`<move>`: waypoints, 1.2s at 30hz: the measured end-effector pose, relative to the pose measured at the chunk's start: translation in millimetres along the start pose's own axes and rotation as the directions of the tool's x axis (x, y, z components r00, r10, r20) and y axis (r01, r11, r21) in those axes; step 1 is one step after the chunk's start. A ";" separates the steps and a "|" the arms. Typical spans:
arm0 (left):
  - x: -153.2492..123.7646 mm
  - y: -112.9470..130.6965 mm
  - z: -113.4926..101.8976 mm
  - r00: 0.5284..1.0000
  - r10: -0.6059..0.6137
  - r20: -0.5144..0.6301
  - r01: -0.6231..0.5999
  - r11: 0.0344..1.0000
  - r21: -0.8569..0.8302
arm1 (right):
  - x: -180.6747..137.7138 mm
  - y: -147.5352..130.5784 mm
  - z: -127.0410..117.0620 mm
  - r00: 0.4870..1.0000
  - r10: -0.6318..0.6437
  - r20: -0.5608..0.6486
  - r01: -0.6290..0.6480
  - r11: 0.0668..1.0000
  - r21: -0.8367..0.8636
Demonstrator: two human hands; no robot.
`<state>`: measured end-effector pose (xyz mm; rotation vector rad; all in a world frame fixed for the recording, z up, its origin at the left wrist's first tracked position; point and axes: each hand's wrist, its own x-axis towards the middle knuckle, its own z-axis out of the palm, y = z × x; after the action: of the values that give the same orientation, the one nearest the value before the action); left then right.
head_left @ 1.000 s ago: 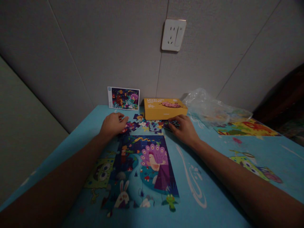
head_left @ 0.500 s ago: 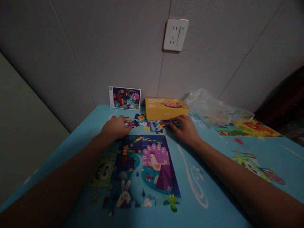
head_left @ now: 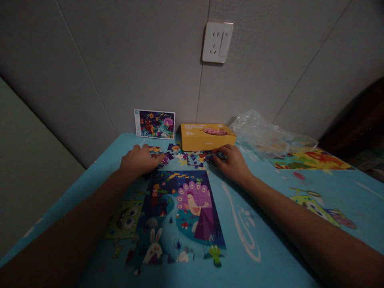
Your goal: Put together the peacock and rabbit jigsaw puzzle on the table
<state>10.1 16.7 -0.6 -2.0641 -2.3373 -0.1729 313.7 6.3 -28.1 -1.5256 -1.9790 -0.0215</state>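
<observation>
Two hands are resting at the far side of the blue cloth (head_left: 240, 256), and I am guiding them from far away. My left hand (head_left: 138, 161) is lying beside the loose puzzle pieces (head_left: 195, 159), its thumb pointing at them; I can't tell if it is holding one. My right hand (head_left: 232, 164) is sitting in front of the yellow box (head_left: 208, 141), fingers bent over a dark piece (head_left: 209, 159); whether it is pinching or just touching, I can't tell. The loose pieces are lying between the hands, just past the joined puzzle (head_left: 186, 218). I should be lifting one at a time by its edges, matching colours with the picture card (head_left: 156, 125), and minding my wrists, which could be bumping the joined part.
</observation>
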 end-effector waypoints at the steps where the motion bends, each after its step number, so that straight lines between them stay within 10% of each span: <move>1: -2.0 1.0 0.1 1.000 0.009 0.024 -0.009 1.000 0.017 | -0.1 0.1 0.3 1.000 0.005 0.000 -0.005 1.000 -0.002; 15: 2.0 6.3 9.2 0.925 0.363 -0.115 -0.379 0.907 -0.184 | 0.6 -4.5 -2.3 1.000 0.010 0.016 -0.010 1.000 -0.018; 20: 3.8 -0.7 -0.5 0.956 0.158 -0.246 -0.158 0.987 0.019 | 0.2 -5.1 -3.5 0.998 -0.051 0.033 0.051 0.999 -0.004; 26: -5.5 -2.9 -12.3 0.969 0.051 0.243 -0.086 0.987 0.134 | 0.4 -7.4 -4.0 0.996 -0.061 0.062 0.060 0.998 0.008; 36: 6.2 -7.6 -17.8 0.938 0.120 0.325 -0.151 0.986 0.071 | 0.2 -5.5 -2.4 0.997 -0.058 0.045 0.058 0.998 0.008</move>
<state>0.8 20.2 17.1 -2.3461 -2.2954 0.2934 310.0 3.7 -24.2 -1.4760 -2.0563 -0.0041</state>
